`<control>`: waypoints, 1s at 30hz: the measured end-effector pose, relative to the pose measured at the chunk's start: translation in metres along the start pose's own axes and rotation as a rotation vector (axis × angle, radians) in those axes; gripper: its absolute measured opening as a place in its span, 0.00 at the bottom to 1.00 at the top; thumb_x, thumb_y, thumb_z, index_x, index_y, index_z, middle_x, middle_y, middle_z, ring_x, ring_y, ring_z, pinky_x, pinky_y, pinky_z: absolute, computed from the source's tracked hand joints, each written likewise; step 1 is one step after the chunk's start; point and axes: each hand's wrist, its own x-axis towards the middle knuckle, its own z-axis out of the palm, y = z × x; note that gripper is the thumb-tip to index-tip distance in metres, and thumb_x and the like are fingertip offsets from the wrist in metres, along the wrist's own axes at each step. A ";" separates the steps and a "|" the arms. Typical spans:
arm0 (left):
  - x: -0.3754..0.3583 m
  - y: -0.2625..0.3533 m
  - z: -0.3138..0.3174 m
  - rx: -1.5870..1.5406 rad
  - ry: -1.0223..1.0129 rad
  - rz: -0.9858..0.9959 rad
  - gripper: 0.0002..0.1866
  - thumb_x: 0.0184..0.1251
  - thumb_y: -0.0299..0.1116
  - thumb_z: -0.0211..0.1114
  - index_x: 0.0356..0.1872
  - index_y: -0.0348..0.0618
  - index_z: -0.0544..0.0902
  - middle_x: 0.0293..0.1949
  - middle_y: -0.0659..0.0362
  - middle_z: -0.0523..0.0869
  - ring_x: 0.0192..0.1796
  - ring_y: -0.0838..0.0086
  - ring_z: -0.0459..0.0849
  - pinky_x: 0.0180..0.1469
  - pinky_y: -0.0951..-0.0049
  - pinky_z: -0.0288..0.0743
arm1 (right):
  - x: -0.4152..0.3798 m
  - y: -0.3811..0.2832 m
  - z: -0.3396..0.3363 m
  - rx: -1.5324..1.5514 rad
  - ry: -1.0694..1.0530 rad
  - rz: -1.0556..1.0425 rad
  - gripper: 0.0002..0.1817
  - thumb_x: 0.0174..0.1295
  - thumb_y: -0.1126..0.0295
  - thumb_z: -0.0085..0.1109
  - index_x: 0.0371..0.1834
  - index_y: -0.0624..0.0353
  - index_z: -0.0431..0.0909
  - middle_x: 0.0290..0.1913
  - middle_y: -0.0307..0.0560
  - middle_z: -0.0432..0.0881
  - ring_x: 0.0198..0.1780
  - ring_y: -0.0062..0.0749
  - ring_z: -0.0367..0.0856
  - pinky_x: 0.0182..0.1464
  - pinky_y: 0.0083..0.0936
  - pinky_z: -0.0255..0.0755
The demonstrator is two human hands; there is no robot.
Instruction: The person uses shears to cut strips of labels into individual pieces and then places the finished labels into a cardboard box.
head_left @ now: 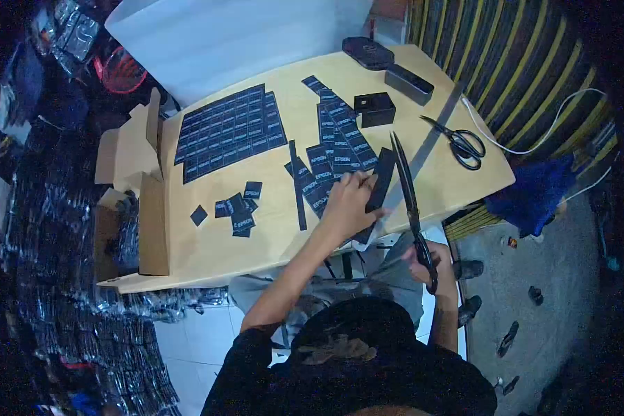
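Observation:
My left hand (349, 206) rests on the table at a pile of dark printed strips (333, 135), its fingers bent near a plain black strip (382, 179); whether it grips that strip is unclear. My right hand (431, 263), at the table's front edge, is wrapped round the handles of large black scissors (409, 191), whose blades point to the back of the table. Left of the pile lie big dark printed sheets (232, 128). Small cut squares (241, 213) are scattered in front of them.
An open cardboard box (153, 225) stands at the left end of the table (270, 246). A second pair of scissors (463, 144), a black box (374, 109) and a dark holder (409, 84) lie on the right. A white cable (534, 147) hangs beyond the right edge.

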 end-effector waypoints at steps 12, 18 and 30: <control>-0.002 0.006 -0.012 -0.616 0.370 -0.107 0.08 0.59 0.26 0.64 0.38 0.36 0.81 0.40 0.57 0.80 0.36 0.73 0.78 0.39 0.76 0.71 | 0.022 0.013 0.021 -0.025 0.113 -0.101 0.14 0.49 0.71 0.68 0.40 0.60 0.80 0.24 0.27 0.70 0.23 0.09 0.65 0.24 0.10 0.55; -0.059 0.031 -0.037 -1.181 0.161 -0.472 0.06 0.65 0.28 0.60 0.39 0.37 0.79 0.25 0.72 0.73 0.28 0.91 0.63 0.26 0.86 0.55 | 0.057 0.005 0.057 0.339 0.141 -0.112 0.08 0.55 0.71 0.64 0.34 0.61 0.77 0.19 0.27 0.70 0.18 0.09 0.64 0.18 0.11 0.52; -0.101 0.030 -0.074 -1.041 0.265 -0.115 0.32 0.54 0.24 0.67 0.62 0.35 0.65 0.58 0.51 0.71 0.61 0.67 0.69 0.63 0.68 0.59 | 0.076 -0.032 0.081 -0.126 -0.104 -0.279 0.11 0.56 0.71 0.63 0.22 0.60 0.71 0.19 0.29 0.70 0.21 0.10 0.63 0.22 0.13 0.54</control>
